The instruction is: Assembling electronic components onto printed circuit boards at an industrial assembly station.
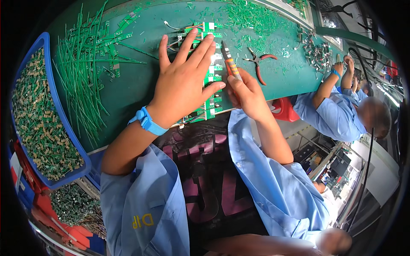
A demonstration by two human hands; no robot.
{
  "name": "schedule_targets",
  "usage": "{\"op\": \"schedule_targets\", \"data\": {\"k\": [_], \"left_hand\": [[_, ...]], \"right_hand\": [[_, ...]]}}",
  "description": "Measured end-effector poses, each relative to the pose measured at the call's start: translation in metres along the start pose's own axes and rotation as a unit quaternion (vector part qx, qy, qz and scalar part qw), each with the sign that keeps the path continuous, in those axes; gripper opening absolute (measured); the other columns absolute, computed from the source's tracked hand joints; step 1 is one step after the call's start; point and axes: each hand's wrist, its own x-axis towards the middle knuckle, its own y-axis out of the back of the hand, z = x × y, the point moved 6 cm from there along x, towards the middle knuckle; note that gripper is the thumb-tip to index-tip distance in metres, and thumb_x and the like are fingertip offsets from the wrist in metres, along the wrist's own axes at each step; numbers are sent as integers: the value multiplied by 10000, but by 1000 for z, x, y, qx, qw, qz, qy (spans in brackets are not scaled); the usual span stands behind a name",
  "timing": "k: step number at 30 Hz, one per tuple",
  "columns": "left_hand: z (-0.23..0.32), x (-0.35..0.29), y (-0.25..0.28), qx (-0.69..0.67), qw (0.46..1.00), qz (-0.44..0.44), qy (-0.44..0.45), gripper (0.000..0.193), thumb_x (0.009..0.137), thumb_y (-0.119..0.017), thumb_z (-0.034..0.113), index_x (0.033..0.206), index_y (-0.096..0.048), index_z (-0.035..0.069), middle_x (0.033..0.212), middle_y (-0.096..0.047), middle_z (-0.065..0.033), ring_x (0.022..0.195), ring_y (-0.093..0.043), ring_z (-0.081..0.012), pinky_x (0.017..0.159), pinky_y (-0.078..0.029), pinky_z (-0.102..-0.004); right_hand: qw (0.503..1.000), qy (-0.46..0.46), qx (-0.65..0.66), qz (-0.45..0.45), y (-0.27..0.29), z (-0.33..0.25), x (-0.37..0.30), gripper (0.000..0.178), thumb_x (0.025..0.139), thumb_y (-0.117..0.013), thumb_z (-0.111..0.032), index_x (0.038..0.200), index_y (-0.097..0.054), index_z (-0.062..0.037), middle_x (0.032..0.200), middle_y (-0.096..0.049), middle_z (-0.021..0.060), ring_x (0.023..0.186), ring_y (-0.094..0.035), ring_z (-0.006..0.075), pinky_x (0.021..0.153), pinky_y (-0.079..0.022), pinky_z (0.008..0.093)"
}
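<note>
My left hand (183,83) lies flat with fingers spread over a panel of green circuit boards (209,28), pressing it on the green work mat. White connectors and short wires stick out along the panel's left side, partly hidden under the hand. In my right hand (250,94) is a utility knife (231,64) with an orange and grey handle. Its dark tip points away from me, beside the panel's right edge; whether it touches the board I cannot tell. A pair of red-handled cutting pliers (258,63) rests open on the mat, right of the knife.
Long thin green board strips (81,72) are heaped at left. A blue bin (50,85) full of small boards stands beyond them. Green scraps (252,23) litter the far mat, and small metallic parts (317,53) are piled at right. A co-worker (337,109) sits at the right.
</note>
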Motion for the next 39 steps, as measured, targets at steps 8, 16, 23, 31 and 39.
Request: {"op": "schedule_targets", "data": {"k": [8, 16, 23, 31, 39], "left_hand": [[-1, 3, 0, -2, 1000, 15, -9, 800, 946, -794, 495, 1572, -611, 30, 1760, -482, -58, 1686, -329, -318, 1304, -120, -773], [-1, 2, 1, -3, 999, 30, -15, 776, 933, -797, 492, 1533, -649, 23, 1718, -524, -76, 1670, -348, -322, 1289, -151, -782], [-3, 2, -1, -14, 1000, 12, -4, 812, 958, -789, 489, 1611, -576, 56, 1795, -450, -28, 1695, -321, -311, 1308, -117, -764], [-3, 2, 1, -6, 999, 35, -16, 784, 929, -800, 485, 1544, -640, 27, 1723, -519, -75, 1671, -347, -313, 1290, -147, -781], [-2, -2, -1, 4, 1000, 21, -12, 799, 930, -804, 482, 1566, -618, 37, 1724, -513, -73, 1680, -332, -307, 1296, -137, -778]], "right_hand": [[999, 37, 12, 2, 3, -8, 15, 289, 1126, -574, -217, 1330, -623, -18, 948, -659, 64, 749, -633, 124, 611, -500, 263], [998, 57, 7, 3, 0, -11, 17, 295, 1127, -586, -230, 1325, -627, -14, 997, -681, 70, 789, -652, 138, 645, -523, 271], [998, 59, 7, -5, -1, -20, 14, 295, 1130, -582, -235, 1304, -636, -4, 1024, -692, 80, 826, -668, 146, 669, -539, 277], [998, 58, 29, -6, -3, -18, 15, 308, 1142, -596, -283, 1269, -654, -8, 975, -694, 64, 802, -656, 143, 663, -527, 274], [977, 48, -143, 147, 36, -23, 10, 421, 1133, -668, -398, 1258, -679, 4, 923, -703, 76, 788, -646, 202, 697, -529, 330]]}}
